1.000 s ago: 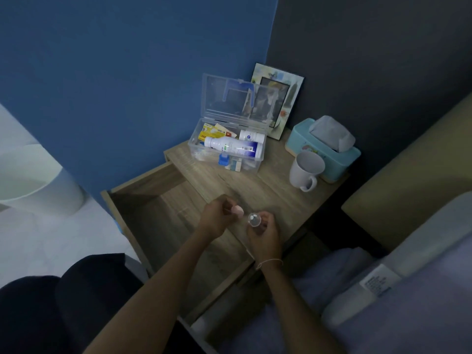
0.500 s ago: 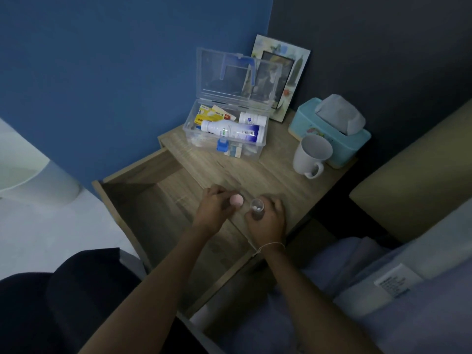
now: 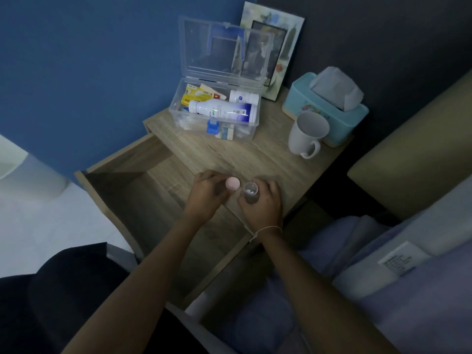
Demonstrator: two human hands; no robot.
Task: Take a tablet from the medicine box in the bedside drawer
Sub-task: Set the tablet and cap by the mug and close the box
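At the front edge of the bedside table top [image 3: 255, 154], just above the pulled-out drawer [image 3: 143, 190], both hands work side by side. Right hand [image 3: 263, 203] is curled round a small clear vial [image 3: 250, 192], held upright w/ its mouth open and facing up toward the camera; a couple of white tablets [image 3: 249, 191] show inside, near the bottom. Left hand [image 3: 207, 195] pinches a pink cap [image 3: 233, 183] at its fingertips, just beside the vial's mouth, not on it. So neither hand is free: left grasps the cap, right grasps the vial.

The relation that counts: the tablets lie down the vial's long axis, which stands roughly vertical, opening up. Left fingertips are the nearer ones to the mouth, but they're occupied by the cap. My read is the vial looks too narrow for fingers to reach in, so a tablet prob. has to be tipped out, i.e. vial tilted toward the left hand w/ a palm ready below. That means the cap likely needs parking first or tucking aside. Risk: more than one tablet spills, or one drops into the open drawer below.

The medicine box [image 3: 214, 118] sits open at the back of the table, lid up, bottles and packets inside, well apart from the hands. A white mug [image 3: 306, 136] and tissue box [image 3: 324, 108] stand to its right.
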